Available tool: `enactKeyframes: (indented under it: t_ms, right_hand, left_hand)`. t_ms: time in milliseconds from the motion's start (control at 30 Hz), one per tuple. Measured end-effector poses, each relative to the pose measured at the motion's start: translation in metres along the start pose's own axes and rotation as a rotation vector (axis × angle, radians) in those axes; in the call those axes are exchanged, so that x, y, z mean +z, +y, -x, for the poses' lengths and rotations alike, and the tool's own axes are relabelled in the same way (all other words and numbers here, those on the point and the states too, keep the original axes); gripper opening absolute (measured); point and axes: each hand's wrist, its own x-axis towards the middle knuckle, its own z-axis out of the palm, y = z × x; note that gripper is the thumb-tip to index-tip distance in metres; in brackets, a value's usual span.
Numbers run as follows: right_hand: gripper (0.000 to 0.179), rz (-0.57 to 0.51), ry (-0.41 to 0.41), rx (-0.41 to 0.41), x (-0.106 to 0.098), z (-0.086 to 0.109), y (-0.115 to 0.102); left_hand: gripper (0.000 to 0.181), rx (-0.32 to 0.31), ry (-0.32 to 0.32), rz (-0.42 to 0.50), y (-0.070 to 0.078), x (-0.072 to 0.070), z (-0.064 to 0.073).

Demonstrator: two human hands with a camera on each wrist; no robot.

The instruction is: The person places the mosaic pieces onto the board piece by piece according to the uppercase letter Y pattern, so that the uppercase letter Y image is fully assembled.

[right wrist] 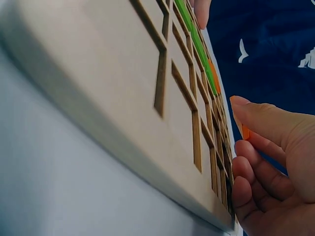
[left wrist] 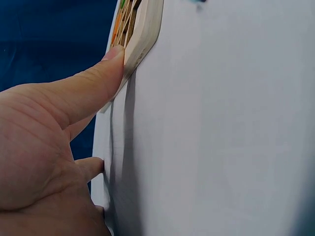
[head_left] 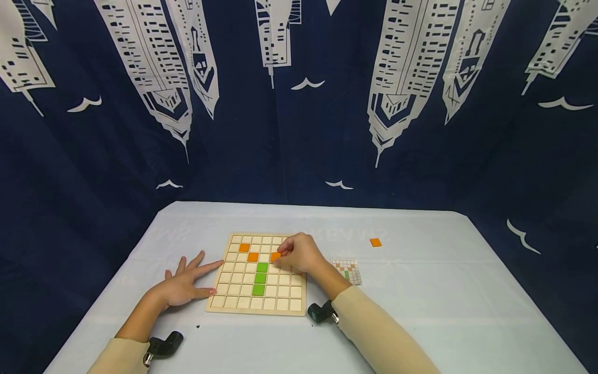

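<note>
A wooden grid board (head_left: 233, 302) lies on the white table, with orange tiles (head_left: 253, 257) and a column of green tiles (head_left: 259, 278) set in its cells. My right hand (head_left: 301, 253) pinches an orange square tile (head_left: 275, 257) between thumb and fingers over the board's upper right part; in the right wrist view that tile (right wrist: 239, 118) stands tilted at the fingertips. My left hand (head_left: 182, 285) is spread at the board's left edge, thumb and a finger touching the frame. In the left wrist view the thumb (left wrist: 93, 86) presses the board's rim (left wrist: 145, 37).
Right of the board lies a small pattern card (head_left: 352, 272), partly behind the right forearm. One loose orange tile (head_left: 376, 242) rests farther back on the right. Black wrist cameras (head_left: 165, 345) hang at both sleeves. A dark blue printed curtain (head_left: 280, 130) stands behind the table.
</note>
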Motion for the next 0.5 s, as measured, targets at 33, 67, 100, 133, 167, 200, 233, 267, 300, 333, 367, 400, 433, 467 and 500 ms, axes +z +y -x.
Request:
enactKeyframes:
  t_ms: [33, 67, 100, 133, 167, 200, 233, 267, 300, 333, 367, 400, 433, 467, 500]
  right_hand:
    - [0.023, 0.004, -0.003, 0.006, 0.0004, -0.0005, -0.0007]
    - [0.023, 0.011, -0.006, 0.011, 0.0007, -0.001, -0.0012]
    - [0.023, 0.017, -0.008, 0.017, 0.001, -0.0014, -0.0015]
    - [0.023, 0.023, -0.011, 0.023, 0.0012, -0.0019, -0.002]
    - [0.022, 0.032, -0.014, 0.028, 0.0015, -0.0025, -0.0023]
    - [0.022, 0.042, -0.016, 0.031, 0.0017, -0.0029, -0.0026]
    - [0.022, 0.048, -0.018, 0.035, 0.0019, -0.0032, -0.003]
    - [0.022, 0.053, -0.021, 0.036, 0.0021, -0.0035, -0.0033]
    - [0.021, 0.058, -0.023, 0.036, 0.0023, -0.0038, -0.0035]
    - [0.021, 0.061, -0.025, 0.036, 0.0024, -0.0041, -0.0038]
    - [0.021, 0.066, -0.028, 0.036, 0.0024, -0.0044, -0.004]
    - [0.021, 0.065, -0.03, 0.036, 0.0023, -0.0046, -0.0044]
    - [0.021, 0.068, -0.032, 0.036, 0.0023, -0.0049, -0.0047]
    - [0.021, 0.071, -0.033, 0.034, 0.0023, -0.0053, -0.0047]
    - [0.021, 0.076, -0.036, 0.035, 0.0025, -0.0058, -0.0045]
  left_hand:
    - [0.084, 0.002, 0.001, 0.001, -0.0001, 0.0, 0.0]
    - [0.084, 0.004, 0.0, -0.001, -0.0003, 0.0001, 0.0]
    - [0.084, 0.003, 0.0, -0.001, -0.0004, 0.0002, 0.0]
    - [0.084, 0.003, 0.0, -0.002, -0.0002, 0.0003, 0.0001]
    - [0.083, 0.002, 0.0, -0.004, -0.0001, 0.0003, 0.0002]
    - [0.083, 0.004, 0.0, -0.005, -0.0002, 0.0003, 0.0002]
    - [0.083, 0.004, 0.0, -0.006, -0.0001, 0.0004, 0.0003]
    - [0.082, 0.002, 0.0, -0.009, 0.0, 0.0004, 0.0003]
    - [0.082, 0.001, 0.0, -0.01, 0.0003, 0.0004, 0.0006]
    - [0.082, 0.003, 0.001, -0.011, 0.0003, 0.0004, 0.0006]
    - [0.082, 0.004, 0.001, -0.011, -0.0001, 0.0005, 0.0004]
    - [0.082, 0.006, 0.001, -0.011, 0.0, 0.0004, 0.0005]
    - [0.081, 0.004, 0.0, -0.011, 0.0001, 0.0003, 0.0006]
    - [0.081, 0.004, 0.001, -0.011, 0.0002, 0.0003, 0.0006]
    - [0.081, 0.004, 0.001, -0.01, 0.0003, 0.0002, 0.0007]
